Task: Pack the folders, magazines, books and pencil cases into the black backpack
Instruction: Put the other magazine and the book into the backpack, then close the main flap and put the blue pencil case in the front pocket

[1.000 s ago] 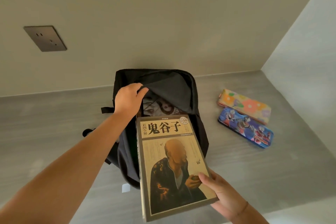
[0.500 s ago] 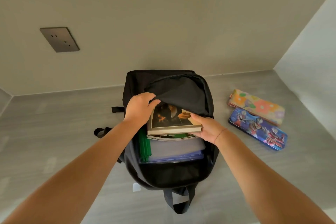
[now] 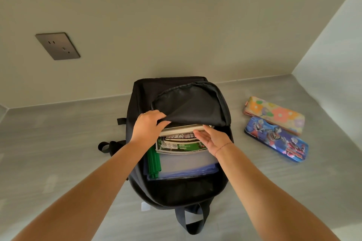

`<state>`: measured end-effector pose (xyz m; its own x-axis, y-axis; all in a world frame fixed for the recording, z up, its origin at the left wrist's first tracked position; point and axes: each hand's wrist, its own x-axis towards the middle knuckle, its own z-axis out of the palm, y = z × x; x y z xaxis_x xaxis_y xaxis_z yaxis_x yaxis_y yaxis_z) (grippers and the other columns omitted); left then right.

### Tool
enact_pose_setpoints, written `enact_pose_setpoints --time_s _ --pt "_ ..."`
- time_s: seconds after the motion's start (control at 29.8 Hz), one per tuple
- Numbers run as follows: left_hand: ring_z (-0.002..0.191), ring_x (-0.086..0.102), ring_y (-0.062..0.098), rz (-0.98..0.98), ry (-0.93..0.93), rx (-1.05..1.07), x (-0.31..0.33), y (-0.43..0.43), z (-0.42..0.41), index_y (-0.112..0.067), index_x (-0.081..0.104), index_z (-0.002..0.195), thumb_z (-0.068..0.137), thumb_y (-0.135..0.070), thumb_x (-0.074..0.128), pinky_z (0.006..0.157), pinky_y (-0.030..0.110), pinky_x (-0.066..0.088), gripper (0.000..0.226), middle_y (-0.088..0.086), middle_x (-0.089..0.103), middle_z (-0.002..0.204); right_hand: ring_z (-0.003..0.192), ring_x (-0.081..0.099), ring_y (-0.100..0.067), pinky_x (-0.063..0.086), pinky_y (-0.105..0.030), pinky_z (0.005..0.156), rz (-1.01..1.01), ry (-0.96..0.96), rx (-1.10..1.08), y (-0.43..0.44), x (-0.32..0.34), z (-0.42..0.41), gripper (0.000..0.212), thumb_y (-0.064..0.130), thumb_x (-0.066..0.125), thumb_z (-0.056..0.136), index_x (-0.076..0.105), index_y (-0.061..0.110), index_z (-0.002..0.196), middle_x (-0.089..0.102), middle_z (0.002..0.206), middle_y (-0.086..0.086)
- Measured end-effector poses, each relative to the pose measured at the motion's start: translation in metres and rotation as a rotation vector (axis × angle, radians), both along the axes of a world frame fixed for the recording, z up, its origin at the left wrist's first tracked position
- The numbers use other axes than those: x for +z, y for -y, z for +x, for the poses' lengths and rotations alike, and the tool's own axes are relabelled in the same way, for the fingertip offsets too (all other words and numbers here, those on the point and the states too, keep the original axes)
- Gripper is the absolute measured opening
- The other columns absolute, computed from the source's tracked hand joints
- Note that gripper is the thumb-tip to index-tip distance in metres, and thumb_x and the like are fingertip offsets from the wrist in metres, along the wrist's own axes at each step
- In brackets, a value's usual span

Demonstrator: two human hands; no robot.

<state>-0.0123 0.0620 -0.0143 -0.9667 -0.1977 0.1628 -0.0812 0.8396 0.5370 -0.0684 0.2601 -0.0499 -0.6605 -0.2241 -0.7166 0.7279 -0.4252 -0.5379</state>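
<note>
Since a moment before, the book [image 3: 182,128] had gone deeper into the black backpack [image 3: 137,101], its cover now hidden and only its pale page edge showing under the flap [image 3: 188,103]. The left hand [image 3: 148,125] gripped the flap's edge, fingers curled over it, holding it up. The right hand [image 3: 213,139] lay flat with its fingers straight, their tips against the book's edge, grasping nothing. Beneath the book sat a green-printed magazine [image 3: 182,145], then the translucent and blue folders [image 3: 188,164] with a green spine [image 3: 153,162] at their left. To the right of the backpack, on the grey surface [image 3: 58,143], the floral pencil case [image 3: 274,113] and the blue pencil case [image 3: 276,139] lay touching.
</note>
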Motion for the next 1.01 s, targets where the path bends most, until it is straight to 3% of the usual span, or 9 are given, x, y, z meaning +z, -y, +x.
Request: enact_pose_setpoints --time_s 0.2,0.34,0.47,0.54,0.64,0.71,0.77,0.91,1.01 --pt "0.076 0.06 0.018 -0.027 -0.023 -0.022 -0.007 -0.003 0.004 -0.009 0.072 0.093 0.085 -0.021 0.066 0.07 0.027 0.045 0.016 0.004 0.067 0.083 0.104 0.061 -0.035 0.05 -0.045 0.097 -0.091 0.032 -0.066 0.0 0.0 0.007 0.011 0.003 0.058 0.089 0.058 0.001 0.1 0.063 0.103 -0.021" --pt "0.089 0.062 0.021 -0.094 0.015 -0.043 -0.015 -0.005 0.009 -0.011 0.071 0.098 0.082 -0.026 0.069 0.088 0.037 0.046 0.021 0.002 0.068 0.095 0.103 0.063 -0.035 0.05 -0.044 0.096 -0.091 0.004 -0.021 -0.01 0.002 0.011 0.017 0.001 0.056 0.091 0.057 0.0 0.107 0.064 0.108 -0.023" --pt "0.126 0.041 0.021 -0.15 0.039 0.023 -0.024 -0.01 0.014 -0.021 0.065 0.109 0.077 -0.047 0.069 0.109 0.042 0.023 0.041 -0.002 0.051 0.131 0.08 0.066 -0.025 0.059 -0.032 0.073 0.262 -0.177 0.244 -0.044 0.018 0.017 0.008 0.008 0.053 0.094 0.06 0.005 0.095 0.068 0.089 -0.017" --pt "0.133 0.032 0.025 -0.046 0.015 0.157 -0.024 -0.01 0.013 -0.02 0.058 0.119 0.08 -0.047 0.065 0.111 0.046 0.022 0.048 0.003 0.038 0.142 0.062 0.06 -0.017 0.054 -0.024 0.054 0.577 -0.385 0.219 -0.064 0.026 0.012 0.009 0.013 0.054 0.092 0.062 0.009 0.088 0.066 0.073 -0.008" --pt "0.126 0.041 0.024 0.342 0.052 0.411 -0.013 -0.009 0.009 -0.015 0.042 0.134 0.084 -0.044 0.062 0.102 0.038 0.036 0.061 0.008 0.039 0.14 0.083 0.057 -0.01 0.044 -0.025 0.075 0.878 -0.676 0.167 -0.079 0.032 -0.009 0.023 0.023 0.064 0.086 0.058 0.012 0.105 0.06 0.091 0.003" --pt "0.114 0.05 0.02 0.573 0.08 0.532 -0.006 -0.006 0.006 -0.013 0.04 0.136 0.087 -0.042 0.06 0.09 0.03 0.041 0.06 0.006 0.05 0.133 0.107 0.052 -0.011 0.04 -0.025 0.089 0.815 -0.737 0.27 -0.078 0.033 -0.025 0.048 0.028 0.066 0.085 0.05 0.011 0.127 0.054 0.114 0.002" --pt "0.114 0.054 0.021 0.681 0.111 0.585 -0.003 0.0 0.004 -0.014 0.05 0.131 0.088 -0.042 0.058 0.092 0.032 0.044 0.052 0.004 0.058 0.126 0.11 0.053 -0.012 0.04 -0.025 0.092 0.757 -0.747 0.343 -0.074 0.032 -0.038 0.049 0.028 0.064 0.087 0.051 0.01 0.13 0.056 0.117 0.001" --pt "0.104 0.062 0.022 0.861 0.155 0.524 0.003 0.005 0.012 -0.018 0.069 0.108 0.085 -0.043 0.062 0.094 0.035 0.048 0.035 0.003 0.069 0.107 0.078 0.064 -0.008 0.048 -0.026 0.077 0.613 -0.809 0.311 -0.073 0.035 -0.044 0.008 0.016 0.064 0.087 0.069 0.014 0.093 0.07 0.083 0.006" --pt "0.099 0.066 0.022 0.876 0.185 0.395 0.008 0.006 0.027 -0.016 0.074 0.092 0.085 -0.04 0.063 0.094 0.037 0.05 0.028 0.005 0.074 0.098 0.062 0.064 0.004 0.049 -0.013 0.062 0.483 -0.807 0.359 -0.085 0.038 -0.036 0.013 0.007 0.062 0.087 0.068 0.016 0.08 0.071 0.063 0.013"
